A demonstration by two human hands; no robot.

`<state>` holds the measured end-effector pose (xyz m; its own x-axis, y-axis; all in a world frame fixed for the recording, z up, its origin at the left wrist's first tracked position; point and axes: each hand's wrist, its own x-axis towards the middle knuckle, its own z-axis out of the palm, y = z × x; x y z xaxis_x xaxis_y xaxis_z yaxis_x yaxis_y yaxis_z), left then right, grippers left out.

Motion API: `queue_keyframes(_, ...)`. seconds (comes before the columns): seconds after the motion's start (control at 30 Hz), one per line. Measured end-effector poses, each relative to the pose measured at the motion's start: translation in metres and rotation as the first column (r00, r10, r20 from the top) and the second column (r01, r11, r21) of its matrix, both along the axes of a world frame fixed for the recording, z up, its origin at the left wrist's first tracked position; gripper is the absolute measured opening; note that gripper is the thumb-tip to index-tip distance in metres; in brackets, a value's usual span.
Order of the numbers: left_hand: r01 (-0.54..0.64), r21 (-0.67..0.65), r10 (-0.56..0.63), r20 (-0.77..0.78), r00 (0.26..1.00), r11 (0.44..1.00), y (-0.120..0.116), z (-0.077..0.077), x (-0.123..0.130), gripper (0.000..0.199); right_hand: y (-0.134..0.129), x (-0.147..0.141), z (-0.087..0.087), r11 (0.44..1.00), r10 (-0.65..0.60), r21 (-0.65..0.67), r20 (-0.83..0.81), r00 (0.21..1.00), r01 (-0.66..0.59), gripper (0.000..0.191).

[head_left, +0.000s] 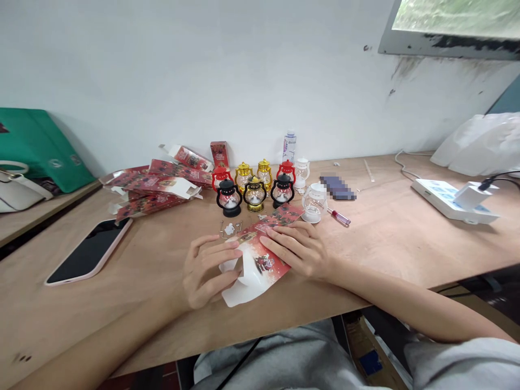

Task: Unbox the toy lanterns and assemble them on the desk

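A red printed paper box (280, 265) lies slanting in front of me, its white flaps (247, 284) spread at the near left end. My left hand (209, 271) holds that end, with thumb and fingers at the flaps. Across the box's upper face, the fingers of my right hand (298, 249) keep hold of it; the thumb is hidden. Just behind stand small lanterns in several colours, among them a black one (229, 197), a black-and-gold one (255, 194) and a white one (314, 203). Small metal and white pieces (230, 229) lie beyond my left fingers.
Several more red boxes (158, 184) are piled at the left, behind a phone (89, 252). A screwdriver (339, 217), a blurred dark item (337, 187) and a bottle (290, 146) are near the lanterns. A white power strip (450, 200) with a plug sits at the right.
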<state>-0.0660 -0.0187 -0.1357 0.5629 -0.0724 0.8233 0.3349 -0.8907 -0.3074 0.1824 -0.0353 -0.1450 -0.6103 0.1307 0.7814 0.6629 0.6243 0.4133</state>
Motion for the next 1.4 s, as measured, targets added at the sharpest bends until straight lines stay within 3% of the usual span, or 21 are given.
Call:
queue_keyframes(0.13,0.038,-0.049,-0.037,0.025,0.999,0.998,0.000,-0.001,0.003,0.010,-0.001,0.001,-0.002,0.999,-0.029,0.031,0.003,1.000,0.029,0.030)
queue_keyframes(0.3,0.184,-0.165,-0.175,0.065,0.982,0.969,0.002,-0.009,0.005,0.012,0.001,0.002,-0.003,1.000,-0.014,0.024,-0.006,1.000,0.014,0.029)
queue_keyframes(0.47,0.290,-0.472,-0.274,0.106,0.956,0.833,-0.002,-0.010,0.007,0.011,0.002,0.002,-0.005,1.000,0.010,0.017,-0.025,1.000,-0.009,0.030)
queue_keyframes(0.53,0.304,-0.519,-0.289,0.112,0.951,0.799,-0.005,-0.009,0.008,0.010,0.002,0.001,-0.005,1.000,0.000,0.012,-0.035,0.999,0.000,0.031)
queue_keyframes(0.67,0.308,-0.429,-0.323,0.039,0.946,0.849,-0.010,-0.009,0.010,0.026,0.003,0.002,-0.005,1.000,0.012,-0.010,-0.045,0.999,-0.012,0.033)
queue_keyframes(0.83,0.232,-0.282,-0.228,0.048,0.972,0.931,-0.007,-0.010,0.006,0.043,0.004,0.011,-0.001,0.992,0.092,-0.080,-0.073,0.993,-0.098,0.039)
queue_keyframes(0.9,0.202,-0.289,-0.181,0.099,0.978,0.936,0.001,-0.007,0.002,0.063,0.005,0.012,0.001,0.981,0.147,-0.105,-0.136,0.980,-0.162,0.039)
queue_keyframes(0.97,0.116,-0.381,-0.083,0.101,0.991,0.917,0.009,0.001,0.000,0.080,0.006,0.008,0.005,0.957,0.191,-0.159,-0.290,0.938,-0.244,0.035)
queue_keyframes(1.03,0.003,-0.530,0.037,0.065,0.997,0.848,0.016,0.012,0.004,0.083,0.007,-0.001,0.013,0.904,0.120,-0.280,-0.560,0.820,-0.324,0.025)
queue_keyframes(1.1,-0.015,-0.702,0.076,0.056,0.995,0.712,0.020,0.026,0.013,0.075,0.010,-0.012,0.025,0.784,-0.080,-0.420,-0.798,0.597,-0.456,0.019)
queue_keyframes(1.13,0.030,-0.794,0.057,0.081,0.995,0.607,0.021,0.033,0.019,0.070,0.012,-0.017,0.033,0.694,-0.182,-0.459,-0.857,0.482,-0.554,0.021)
queue_keyframes(1.2,0.150,-0.932,0.002,0.160,0.987,0.329,0.025,0.046,0.032,0.056,0.017,-0.025,0.047,0.498,-0.315,-0.438,-0.896,0.314,-0.749,0.027)
queue_keyframes(1.27,0.228,-0.970,0.028,0.231,0.972,0.088,0.028,0.055,0.040,0.046,0.023,-0.028,0.056,0.309,-0.398,-0.397,-0.879,0.262,-0.864,0.031)
queue_keyframes(1.3,0.249,-0.969,0.058,0.249,0.967,0.011,0.030,0.057,0.043,0.044,0.026,-0.028,0.059,0.237,-0.426,-0.389,-0.865,0.265,-0.890,0.031)
queue_keyframes(1.33,0.264,-0.964,0.090,0.260,0.961,-0.031,0.032,0.059,0.044,0.043,0.029,-0.028,0.060,0.186,-0.442,-0.388,-0.853,0.276,-0.903,0.031)
queue_keyframes(1.4,0.269,-0.961,0.147,0.258,0.955,-0.058,0.033,0.059,0.043,0.041,0.034,-0.028,0.058,0.144,-0.441,-0.392,-0.847,0.296,-0.909,0.030)
